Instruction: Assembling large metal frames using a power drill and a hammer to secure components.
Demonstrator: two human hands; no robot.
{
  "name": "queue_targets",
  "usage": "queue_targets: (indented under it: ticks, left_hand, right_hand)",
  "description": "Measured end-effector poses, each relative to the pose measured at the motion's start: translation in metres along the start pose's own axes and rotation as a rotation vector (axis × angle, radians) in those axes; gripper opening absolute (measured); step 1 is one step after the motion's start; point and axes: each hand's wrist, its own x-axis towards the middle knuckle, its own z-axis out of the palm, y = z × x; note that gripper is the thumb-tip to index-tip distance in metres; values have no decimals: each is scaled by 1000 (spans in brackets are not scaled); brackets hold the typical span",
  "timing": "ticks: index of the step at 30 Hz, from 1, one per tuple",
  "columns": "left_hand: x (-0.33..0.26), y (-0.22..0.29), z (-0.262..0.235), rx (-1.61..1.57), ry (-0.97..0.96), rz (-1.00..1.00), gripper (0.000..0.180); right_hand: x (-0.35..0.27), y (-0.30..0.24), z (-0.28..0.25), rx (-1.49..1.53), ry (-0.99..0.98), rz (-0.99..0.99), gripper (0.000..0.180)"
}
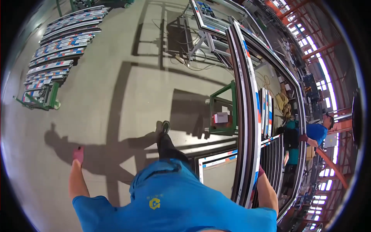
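A large window frame stands upright at my right side, dark profiles with white, blue and red protective film. My right hand, in a dark red glove, grips its near side; the fingers are mostly hidden behind the profile. My left hand, in a similar glove, hangs out to the left over the floor, away from the frame. Its fingers are too small to make out clearly. Across the frame, a co-worker in a blue shirt has a gloved hand at its far side.
A green cart with a small box stands ahead, left of the frame. Several filmed profiles lie on a green rack at the far left. A metal work stand with cables around it is at the back. More frames stand low beside me.
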Motion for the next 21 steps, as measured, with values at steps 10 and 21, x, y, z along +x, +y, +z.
queue_targets:
  ticks: [10,21]
  left_hand:
    - [31,272,-11,-649,-526,-627,56]
    - [502,369,-143,-134,-469,-236,42]
  right_hand:
    - [177,-286,2,45,-25,76,32]
    - [391,-570,6,109,-43,120,32]
